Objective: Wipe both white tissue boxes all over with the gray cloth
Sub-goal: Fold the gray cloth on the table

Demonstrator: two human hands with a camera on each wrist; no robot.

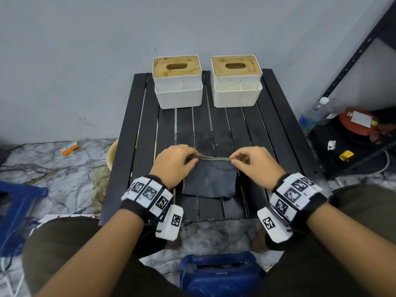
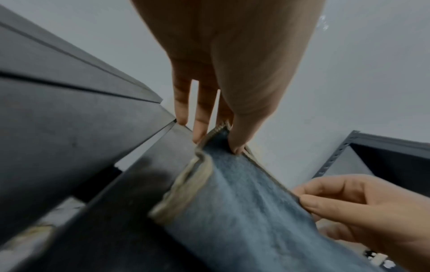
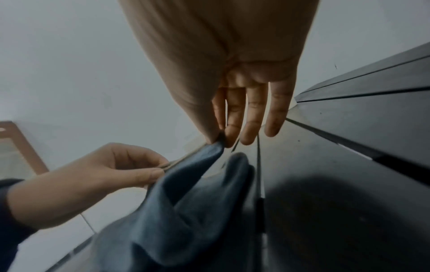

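Two white tissue boxes with wooden slotted lids stand side by side at the far end of the black slatted table (image 1: 147, 129): the left box (image 1: 177, 82) and the right box (image 1: 236, 81). The gray cloth (image 1: 211, 181) lies near the table's front, its far edge lifted and stretched between my hands. My left hand (image 1: 188, 159) pinches the cloth's far left corner (image 2: 221, 139) between thumb and fingers. My right hand (image 1: 236, 160) pinches the far right corner (image 3: 217, 142). The cloth (image 3: 186, 193) hangs folded in several layers with a pale hem (image 2: 186, 184).
A black metal shelf (image 1: 355, 58) stands at the right with a plastic bottle (image 1: 310, 116) and a red object (image 1: 360, 123) at its foot. A blue stool (image 1: 218, 273) sits between my knees. The wall rises just behind the boxes. Litter lies on the marble floor (image 1: 53, 168) at the left.
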